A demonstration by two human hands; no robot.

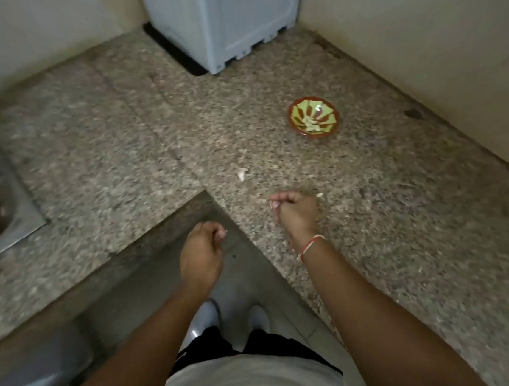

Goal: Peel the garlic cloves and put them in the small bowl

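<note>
Our right hand (295, 212) is curled, pinching what looks like a garlic clove (274, 204), though it's blurry. Left hand (201, 254) is curled too, maybe on a skin scrap. We'd strip it fully clean, then carry it over to the small bowl (314, 117), well apart on the counter (118, 143).

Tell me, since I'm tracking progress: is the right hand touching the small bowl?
Apart. The head view shows bare speckled counter between the right hand and the small bowl, which sits farther back near the wall.
</note>
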